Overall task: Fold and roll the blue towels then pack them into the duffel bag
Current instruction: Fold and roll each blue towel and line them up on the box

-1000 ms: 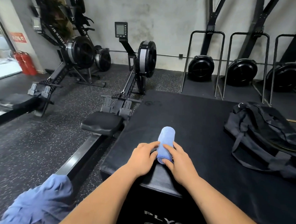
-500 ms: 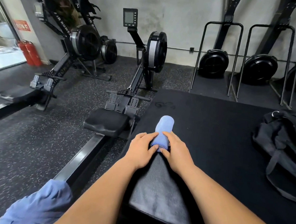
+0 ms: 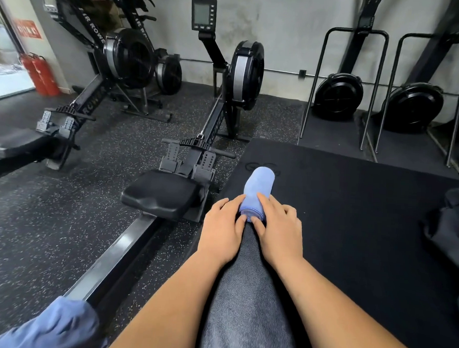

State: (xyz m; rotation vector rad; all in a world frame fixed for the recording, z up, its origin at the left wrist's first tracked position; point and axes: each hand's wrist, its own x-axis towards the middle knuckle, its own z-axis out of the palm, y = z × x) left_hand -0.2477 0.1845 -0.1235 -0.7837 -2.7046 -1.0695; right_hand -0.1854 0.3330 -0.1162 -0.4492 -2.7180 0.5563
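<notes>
A rolled blue towel (image 3: 258, 186) lies on the black padded box top (image 3: 353, 220), pointing away from me. My left hand (image 3: 221, 226) and my right hand (image 3: 278, 229) grip its near end from either side, with the thumbs at the end of the roll and the right index finger over its top. The black duffel bag (image 3: 448, 233) sits on the box at the far right, cut off by the frame edge. A second, loose blue towel (image 3: 55, 327) bunches up at the lower left, below the box.
A rowing machine stands just left of the box, its seat (image 3: 163, 194) and rail (image 3: 117, 263) close to the box edge. A second rower stands farther left. Metal racks (image 3: 342, 86) line the back wall on speckled rubber flooring.
Both hands have stayed on the roll's near end while the roll moved farther from me across the box top. The view swung left, so the duffel bag slid to the right edge.
</notes>
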